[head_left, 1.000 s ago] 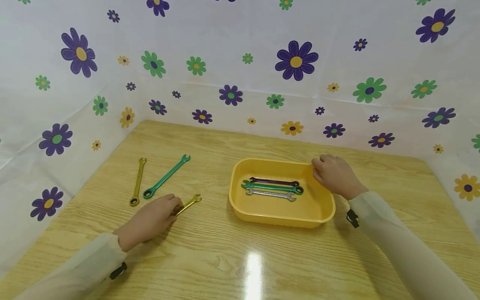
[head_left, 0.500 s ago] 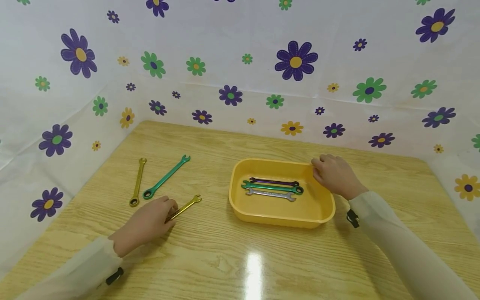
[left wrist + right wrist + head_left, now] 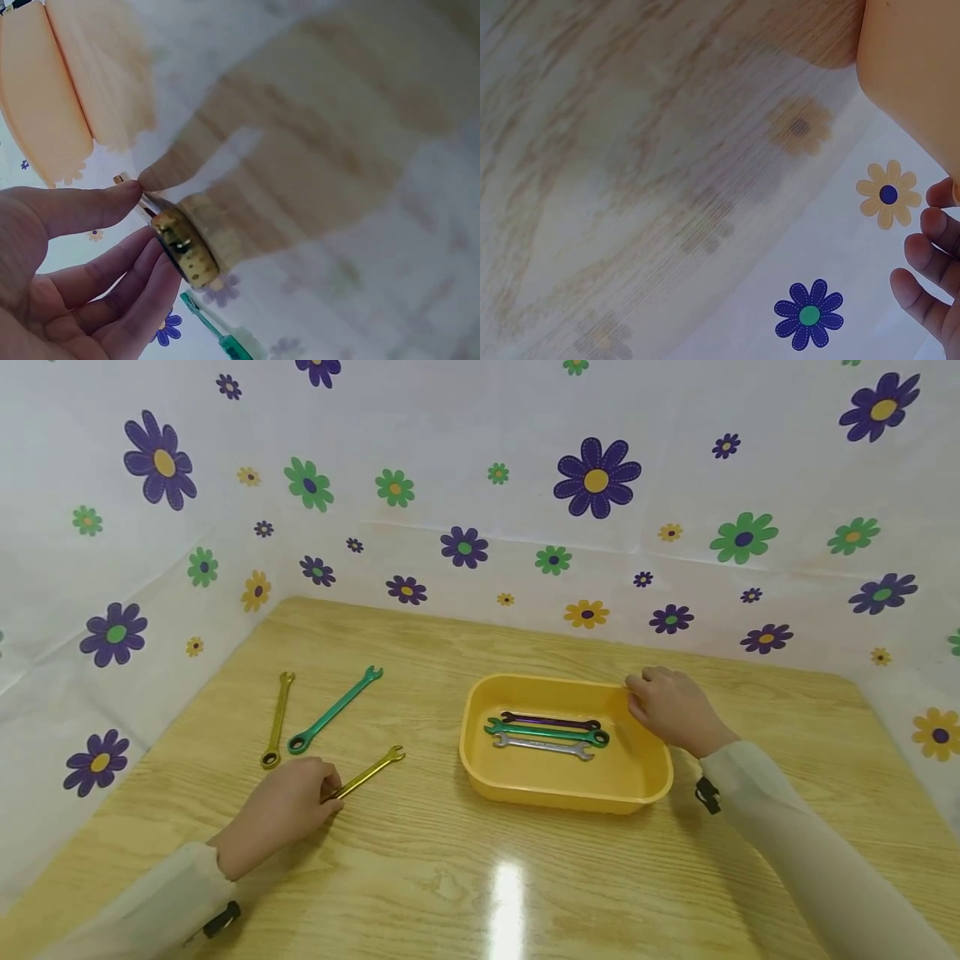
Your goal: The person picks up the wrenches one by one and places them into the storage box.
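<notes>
The left hand (image 3: 281,810) pinched a shiny gold wrench (image 3: 367,774) between thumb and fingers, its open end aimed at about two o'clock. The hand hid the ring end from the head view, but the left wrist view showed that ring beyond the thumb tip. Whether the wrench touched the counter (image 3: 427,893) could not be told. Toward twelve o'clock from the hand lay a duller gold wrench (image 3: 278,722), and toward one o'clock a teal wrench (image 3: 333,712).

Between two and three o'clock from the left hand stood a yellow tray (image 3: 555,795). The right hand (image 3: 675,710) gripped its rim at the two o'clock corner, fingers bent over the edge; the hand covered that stretch of rim, and the right wrist view cropped the hand at three o'clock. Inside the tray, close together from its twelve o'clock side toward six, lay a purple wrench (image 3: 551,722), a green wrench (image 3: 547,732) and a silver wrench (image 3: 543,746).

The left sleeve (image 3: 157,897) and right sleeve (image 3: 795,835) were cut off at seven and five o'clock. Murky, see-through wood grain blurred much of both wrist views.
</notes>
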A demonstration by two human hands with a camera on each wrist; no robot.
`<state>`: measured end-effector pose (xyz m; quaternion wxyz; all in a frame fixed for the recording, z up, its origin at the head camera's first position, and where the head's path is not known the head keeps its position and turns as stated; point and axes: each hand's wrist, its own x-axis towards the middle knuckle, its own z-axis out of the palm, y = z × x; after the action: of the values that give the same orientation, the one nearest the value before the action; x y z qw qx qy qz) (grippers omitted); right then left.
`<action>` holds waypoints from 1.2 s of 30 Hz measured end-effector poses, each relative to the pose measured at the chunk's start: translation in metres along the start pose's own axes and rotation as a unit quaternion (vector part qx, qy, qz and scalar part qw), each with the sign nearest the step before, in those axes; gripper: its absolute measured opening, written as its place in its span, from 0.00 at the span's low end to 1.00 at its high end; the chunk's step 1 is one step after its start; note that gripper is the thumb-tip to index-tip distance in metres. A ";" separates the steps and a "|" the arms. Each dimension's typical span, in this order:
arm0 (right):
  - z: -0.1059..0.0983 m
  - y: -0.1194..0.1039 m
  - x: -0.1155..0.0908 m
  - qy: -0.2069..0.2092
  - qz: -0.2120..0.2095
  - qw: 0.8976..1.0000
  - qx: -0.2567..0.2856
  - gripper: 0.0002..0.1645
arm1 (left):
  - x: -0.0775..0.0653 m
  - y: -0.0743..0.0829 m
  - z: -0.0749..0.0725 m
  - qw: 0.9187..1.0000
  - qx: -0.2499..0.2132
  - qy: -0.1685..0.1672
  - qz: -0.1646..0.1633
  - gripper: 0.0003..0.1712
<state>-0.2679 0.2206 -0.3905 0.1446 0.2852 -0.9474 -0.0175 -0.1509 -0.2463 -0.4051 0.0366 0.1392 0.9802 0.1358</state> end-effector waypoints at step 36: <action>-0.001 0.000 -0.001 0.011 -0.008 1.000 0.003 0.05 | 0.005 -0.007 -0.002 0.999 -0.043 0.009 0.010 0.05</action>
<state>-0.2671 0.2214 -0.3902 0.1545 0.2934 -0.9434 -0.0126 -0.1579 -0.2517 -0.4051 0.0325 0.1464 0.9723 0.1790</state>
